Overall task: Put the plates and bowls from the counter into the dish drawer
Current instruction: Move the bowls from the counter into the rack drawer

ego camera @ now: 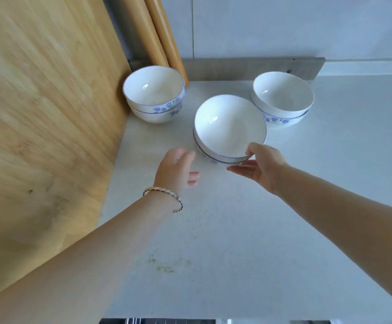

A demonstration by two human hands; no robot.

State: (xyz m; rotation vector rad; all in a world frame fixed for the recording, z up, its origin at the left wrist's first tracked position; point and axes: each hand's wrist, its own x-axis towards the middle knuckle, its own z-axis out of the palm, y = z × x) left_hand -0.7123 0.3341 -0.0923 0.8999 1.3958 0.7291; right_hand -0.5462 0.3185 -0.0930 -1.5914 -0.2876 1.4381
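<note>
Three stacks of two white bowls with blue flower prints stand on the pale counter [213, 230]. The middle stack [227, 127] is nearest me and looks tilted toward me. My right hand [260, 164] grips its near right rim, thumb on top and fingers underneath. My left hand [176, 169], with a bracelet on the wrist, hovers open just left of that stack, a small gap away from it. The left stack [154, 92] sits in the back corner. The right stack [282, 98] stands near the back wall.
A large wooden cutting board [45, 113] leans upright along the counter's left side. Two wooden rolling pins [157, 33] lean in the back corner behind the left stack. A grey strip [248, 67] runs along the tiled wall. A dark edge shows below the counter front.
</note>
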